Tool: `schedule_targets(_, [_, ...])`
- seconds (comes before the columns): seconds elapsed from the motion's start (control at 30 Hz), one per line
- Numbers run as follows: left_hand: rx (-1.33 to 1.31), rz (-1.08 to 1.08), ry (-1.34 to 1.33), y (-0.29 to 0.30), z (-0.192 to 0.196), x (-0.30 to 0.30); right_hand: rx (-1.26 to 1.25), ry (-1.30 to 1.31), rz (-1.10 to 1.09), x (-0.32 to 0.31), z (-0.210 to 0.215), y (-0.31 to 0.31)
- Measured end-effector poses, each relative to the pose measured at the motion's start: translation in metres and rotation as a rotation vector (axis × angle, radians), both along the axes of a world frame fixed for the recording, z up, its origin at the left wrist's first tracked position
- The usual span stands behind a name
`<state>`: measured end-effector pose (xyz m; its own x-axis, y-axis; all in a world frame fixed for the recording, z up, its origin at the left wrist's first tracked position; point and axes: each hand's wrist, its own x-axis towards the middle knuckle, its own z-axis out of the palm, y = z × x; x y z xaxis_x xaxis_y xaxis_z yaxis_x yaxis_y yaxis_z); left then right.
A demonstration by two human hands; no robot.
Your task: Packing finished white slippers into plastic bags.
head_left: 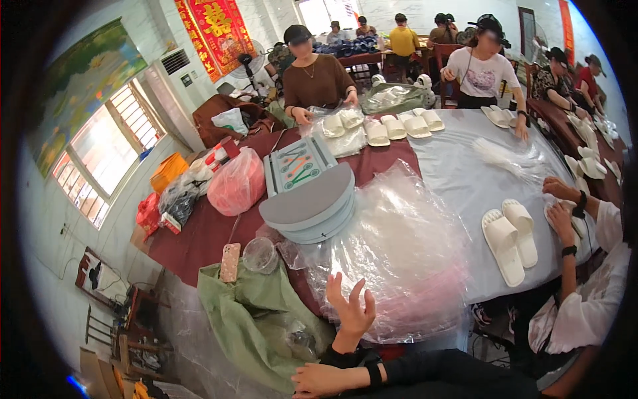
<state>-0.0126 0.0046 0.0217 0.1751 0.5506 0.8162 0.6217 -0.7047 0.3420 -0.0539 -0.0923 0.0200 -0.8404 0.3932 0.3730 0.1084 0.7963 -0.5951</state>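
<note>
Left hand [351, 309] raised, fingers spread; right hand [319, 380] flat below.

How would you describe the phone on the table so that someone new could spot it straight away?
Start at the big round table, on its dark red cloth side to the person's left. At the near edge, just above the green sack, the phone lies flat beside a clear round plastic container. It is the only slim, upright rectangle there, with a pinkish patterned back.
</note>
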Motion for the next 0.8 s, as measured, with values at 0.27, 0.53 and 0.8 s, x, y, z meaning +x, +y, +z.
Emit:
schedule_targets(0.27, [-0.032,0.002,0.008,-0.002,-0.003,-0.001,-0.046,0.009,0.029,0.000,0.006,0.003])
schedule_targets(0.53, [-0.010,-0.015,0.033,-0.004,0.001,0.002,-0.040,0.069,-0.027,0.000,0.004,-0.001])
schedule_targets(0.8, [-0.044,-0.019,0.002,-0.007,0.001,0.003,-0.029,-0.092,0.053,-0.005,-0.010,-0.004])
